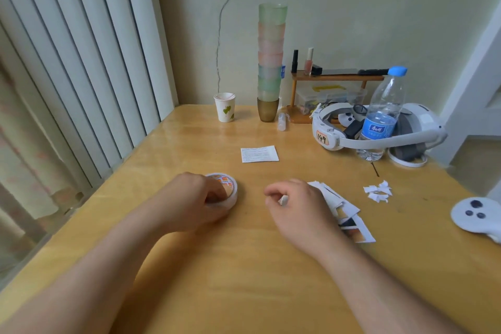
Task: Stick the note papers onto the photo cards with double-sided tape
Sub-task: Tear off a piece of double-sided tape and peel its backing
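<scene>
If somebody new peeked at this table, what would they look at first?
Probably the tall stack of colourful cups by the back wall. Then the two hands up front: the left hand holds a tape roll, and the right hand pinches a small white piece beside the photo cards. A water bottle stands at the right.

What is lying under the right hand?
Photo cards fan out from beneath the right hand, on the table. How many, and their covered parts, cannot be seen.
</scene>
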`<state>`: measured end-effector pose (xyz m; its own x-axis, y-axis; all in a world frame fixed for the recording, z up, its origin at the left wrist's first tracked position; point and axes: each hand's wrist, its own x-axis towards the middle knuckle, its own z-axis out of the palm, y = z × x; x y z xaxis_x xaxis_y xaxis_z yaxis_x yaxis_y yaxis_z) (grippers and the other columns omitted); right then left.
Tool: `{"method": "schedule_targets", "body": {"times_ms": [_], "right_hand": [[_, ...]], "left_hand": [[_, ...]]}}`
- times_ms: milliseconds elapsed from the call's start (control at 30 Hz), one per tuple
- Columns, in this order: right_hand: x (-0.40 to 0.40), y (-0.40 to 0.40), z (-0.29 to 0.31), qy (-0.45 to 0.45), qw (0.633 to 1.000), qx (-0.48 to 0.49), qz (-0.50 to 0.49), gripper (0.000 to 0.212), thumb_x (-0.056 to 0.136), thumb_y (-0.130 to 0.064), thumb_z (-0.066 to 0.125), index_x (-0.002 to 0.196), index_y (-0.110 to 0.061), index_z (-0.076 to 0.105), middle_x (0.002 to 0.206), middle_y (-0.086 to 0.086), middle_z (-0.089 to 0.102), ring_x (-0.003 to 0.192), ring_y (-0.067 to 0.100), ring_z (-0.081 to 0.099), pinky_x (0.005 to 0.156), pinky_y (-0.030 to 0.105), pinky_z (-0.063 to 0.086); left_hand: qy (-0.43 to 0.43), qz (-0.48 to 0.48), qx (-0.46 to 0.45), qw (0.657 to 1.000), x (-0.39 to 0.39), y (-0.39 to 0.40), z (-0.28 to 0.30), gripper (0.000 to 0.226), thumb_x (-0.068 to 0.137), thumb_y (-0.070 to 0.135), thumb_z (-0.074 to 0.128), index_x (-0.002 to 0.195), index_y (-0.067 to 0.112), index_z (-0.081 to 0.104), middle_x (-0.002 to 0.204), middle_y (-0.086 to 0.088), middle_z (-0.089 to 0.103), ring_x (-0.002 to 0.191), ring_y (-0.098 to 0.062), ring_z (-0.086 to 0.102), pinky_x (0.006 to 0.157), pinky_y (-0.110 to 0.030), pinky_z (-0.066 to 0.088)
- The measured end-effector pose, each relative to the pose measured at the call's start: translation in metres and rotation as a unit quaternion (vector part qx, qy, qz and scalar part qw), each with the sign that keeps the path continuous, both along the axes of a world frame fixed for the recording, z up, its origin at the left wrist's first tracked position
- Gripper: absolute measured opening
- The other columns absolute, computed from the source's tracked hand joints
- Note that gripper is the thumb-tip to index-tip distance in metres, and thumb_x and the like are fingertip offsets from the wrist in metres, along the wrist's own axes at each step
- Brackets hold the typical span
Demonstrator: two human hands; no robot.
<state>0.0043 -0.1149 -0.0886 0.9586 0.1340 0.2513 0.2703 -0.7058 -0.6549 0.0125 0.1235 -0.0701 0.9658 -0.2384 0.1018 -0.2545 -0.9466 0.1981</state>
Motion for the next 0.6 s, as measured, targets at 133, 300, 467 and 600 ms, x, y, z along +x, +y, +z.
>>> {"method": "schedule_targets", "body": {"times_ms": [133,300,467,600], "right_hand": [[-0.002,-0.007,-0.003,-0.059,0.998,0.007,0.017,0.020,0.093,-0.029,0.070,0.112,-0.031,0.075,0.098,-0.018,0.063,0.086,-0.006,0.053,0.077,0.007,0.035],[-0.005,-0.012,-0.002,-0.087,0.995,0.025,0.051,0.029,0.094,-0.033,0.070,0.123,-0.032,0.070,0.109,-0.021,0.060,0.091,0.002,0.054,0.077,0.009,0.039],[-0.007,-0.010,-0.002,-0.121,0.989,0.050,0.065,0.032,0.096,-0.033,0.071,0.127,-0.034,0.071,0.112,-0.023,0.058,0.097,-0.005,0.053,0.078,0.007,0.038],[-0.007,-0.010,-0.002,-0.137,0.987,0.056,0.064,0.027,0.091,-0.027,0.079,0.117,-0.031,0.077,0.106,-0.025,0.058,0.095,-0.004,0.056,0.074,0.007,0.040]], "left_hand": [[-0.012,-0.059,-0.212,0.975,-0.008,-0.010,-0.008,0.017,0.089,0.046,0.078,0.087,0.030,0.075,0.077,0.015,0.070,0.070,-0.006,0.061,0.068,-0.023,0.049],[0.026,-0.069,-0.403,0.912,-0.019,-0.034,-0.015,0.013,0.091,0.030,0.082,0.098,0.022,0.076,0.085,0.002,0.075,0.068,-0.007,0.057,0.067,-0.025,0.048],[0.044,-0.077,-0.460,0.884,-0.020,-0.042,-0.017,0.013,0.089,0.025,0.084,0.096,0.022,0.073,0.080,0.006,0.073,0.067,-0.009,0.055,0.064,-0.026,0.046],[0.028,-0.089,-0.436,0.895,-0.020,-0.041,-0.021,0.015,0.089,0.027,0.085,0.094,0.023,0.072,0.081,0.004,0.073,0.065,-0.011,0.054,0.063,-0.029,0.046]]}}
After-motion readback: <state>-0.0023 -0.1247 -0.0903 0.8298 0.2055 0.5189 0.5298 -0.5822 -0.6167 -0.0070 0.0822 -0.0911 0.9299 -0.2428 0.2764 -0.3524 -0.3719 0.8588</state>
